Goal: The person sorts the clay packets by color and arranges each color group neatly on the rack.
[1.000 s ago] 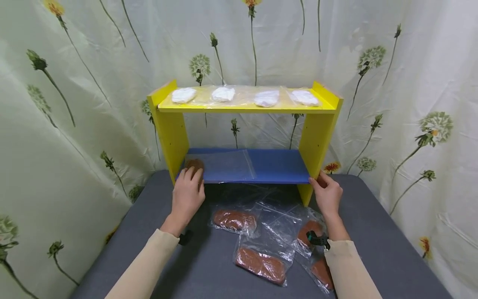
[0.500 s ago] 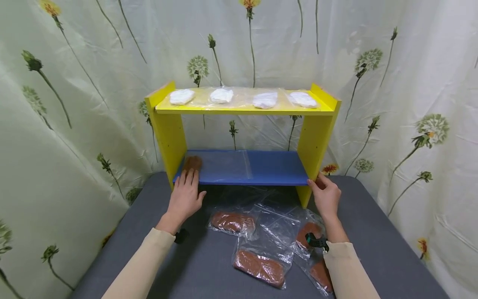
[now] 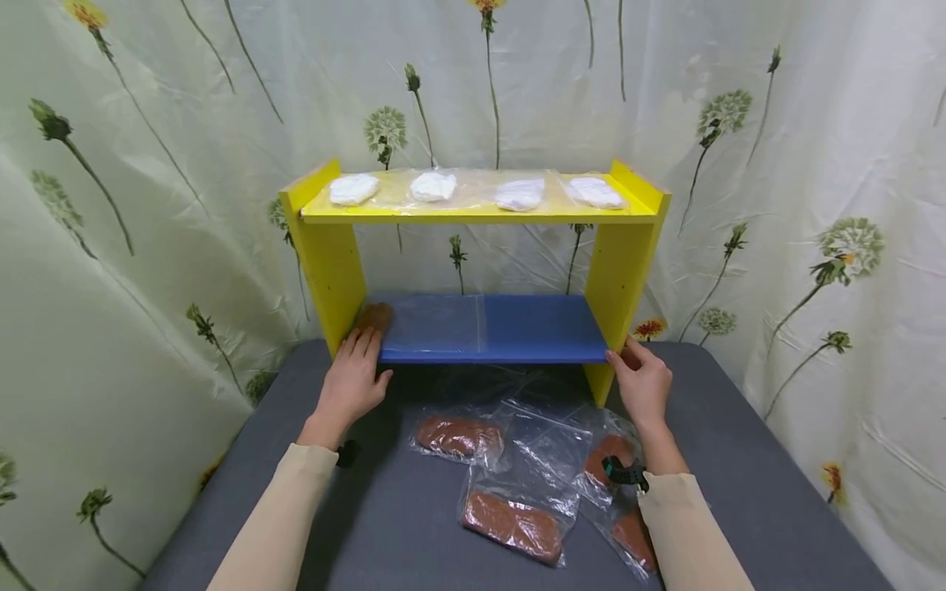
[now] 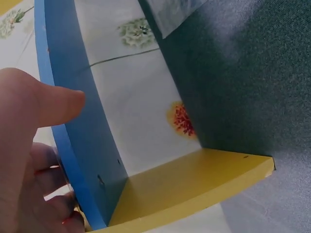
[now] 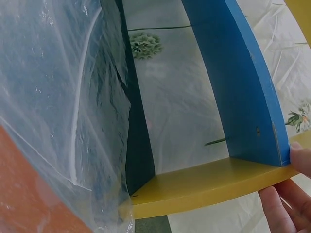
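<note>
In the head view my left hand (image 3: 351, 379) rests straight fingers on the near end of a flat reddish-brown pack (image 3: 378, 315), whose exact kind I cannot tell. Its clear zip bag (image 3: 439, 322) spreads rightward over the blue shelf board (image 3: 543, 324). The pack lies by the left side panel, partly hidden under the fingers. At the other end my right hand (image 3: 643, 384) grips the yellow side panel (image 3: 619, 287) where it meets the board. In the right wrist view its thumb touches the blue board's corner, with the fingers (image 5: 274, 209) behind the panel.
White packs (image 3: 519, 194) in clear bags line the yellow top shelf (image 3: 473, 218). Several more brown packs (image 3: 512, 525) in zip bags lie on the dark grey table (image 3: 414, 533), partly below my right forearm. A flowered curtain (image 3: 798, 164) hangs behind.
My left hand's fingers have straightened, and the hand has shifted left. The brown pack and its bag have slid slightly left towards the side panel. My right hand has kept its grip.
</note>
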Demonstrator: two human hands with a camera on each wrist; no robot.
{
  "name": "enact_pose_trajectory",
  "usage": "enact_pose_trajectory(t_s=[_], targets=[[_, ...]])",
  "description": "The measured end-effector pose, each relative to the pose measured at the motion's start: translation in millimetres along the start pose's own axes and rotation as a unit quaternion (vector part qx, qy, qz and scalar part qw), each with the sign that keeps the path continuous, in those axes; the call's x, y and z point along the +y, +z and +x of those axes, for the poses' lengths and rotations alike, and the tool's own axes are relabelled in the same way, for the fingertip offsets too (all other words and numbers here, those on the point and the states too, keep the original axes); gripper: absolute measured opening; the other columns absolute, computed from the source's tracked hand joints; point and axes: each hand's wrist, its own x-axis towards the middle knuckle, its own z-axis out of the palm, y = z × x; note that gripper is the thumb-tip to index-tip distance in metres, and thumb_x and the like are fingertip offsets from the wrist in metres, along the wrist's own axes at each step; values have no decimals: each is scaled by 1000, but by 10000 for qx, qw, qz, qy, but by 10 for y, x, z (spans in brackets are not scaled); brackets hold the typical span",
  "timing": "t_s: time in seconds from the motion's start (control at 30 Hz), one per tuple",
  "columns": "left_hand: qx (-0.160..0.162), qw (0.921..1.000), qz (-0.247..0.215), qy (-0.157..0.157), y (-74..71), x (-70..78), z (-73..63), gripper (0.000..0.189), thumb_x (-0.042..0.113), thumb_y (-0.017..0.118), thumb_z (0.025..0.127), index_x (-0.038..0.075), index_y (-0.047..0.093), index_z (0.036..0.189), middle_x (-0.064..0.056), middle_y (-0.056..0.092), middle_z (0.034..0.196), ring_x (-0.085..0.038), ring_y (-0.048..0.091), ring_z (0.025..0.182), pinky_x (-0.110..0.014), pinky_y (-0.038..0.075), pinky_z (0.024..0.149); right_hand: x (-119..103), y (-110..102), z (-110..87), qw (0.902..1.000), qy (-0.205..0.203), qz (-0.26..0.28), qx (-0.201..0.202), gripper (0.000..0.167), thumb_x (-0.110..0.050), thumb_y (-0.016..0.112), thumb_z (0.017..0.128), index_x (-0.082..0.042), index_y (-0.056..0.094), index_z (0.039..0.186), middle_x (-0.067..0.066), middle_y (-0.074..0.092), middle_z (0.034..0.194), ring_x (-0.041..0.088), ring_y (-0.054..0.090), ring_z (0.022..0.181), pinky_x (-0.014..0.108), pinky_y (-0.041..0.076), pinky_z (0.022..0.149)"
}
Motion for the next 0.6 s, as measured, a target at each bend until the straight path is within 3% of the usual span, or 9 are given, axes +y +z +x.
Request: enact_pose_trajectory(t_s=[0.2, 0.33, 0.4, 0.47, 0.53, 0.6], targets=[[-261, 9995, -163, 29, -43, -39, 30, 71, 25, 67, 96, -9, 37, 150, -28, 35, 155, -45, 28, 144, -53, 18, 120, -4, 5, 2, 10000, -3, 35, 56, 42, -28, 76, 91, -21, 69, 133, 8, 75, 106, 24, 70, 90, 11, 48, 69], [-102, 9991, -395, 103, -80, -41, -21, 65, 23, 67, 96, -4, 42, 150, -27, 32, 157, -44, 26, 145, -55, 20, 119, -7, -3, -10, 10000, 8, 5, 62, 43, -27, 76, 92, -21, 68, 134, 8, 75, 107, 23, 70, 91, 10, 47, 69], [242, 9980, -571, 123, -102, -33, -76, 61, 20, 69, 95, -1, 47, 148, -26, 35, 156, -45, 30, 143, -56, 25, 117, -9, -8, -16, 10000, 4, -3, 31, 44, -28, 76, 92, -20, 67, 135, 9, 75, 108, 23, 70, 92, 9, 46, 70], [781, 9937, -804, 85, -132, -18, -138, 56, 15, 72, 92, 1, 54, 143, -24, 42, 151, -44, 38, 139, -57, 33, 113, -11, -8, -19, 10000, -8, 10, 6, 44, -28, 75, 93, -19, 67, 136, 9, 75, 109, 24, 70, 92, 8, 46, 70], [1458, 9838, -1045, -43, -162, 2, -194, 49, 9, 74, 89, 2, 61, 136, -22, 52, 143, -42, 49, 130, -58, 41, 106, -14, -7, -18, 10000, -32, 19, 6, 44, -28, 75, 93, -18, 67, 135, 10, 75, 108, 24, 70, 91, 8, 46, 69], [2155, 9676, -1280, -292, -192, 24, -239, 42, 4, 76, 86, 1, 67, 128, -20, 61, 132, -39, 58, 119, -57, 48, 98, -18, -4, -17, 10000, -62, 21, 27, 43, -27, 75, 93, -17, 68, 134, 10, 75, 107, 23, 70, 89, 8, 46, 68]])
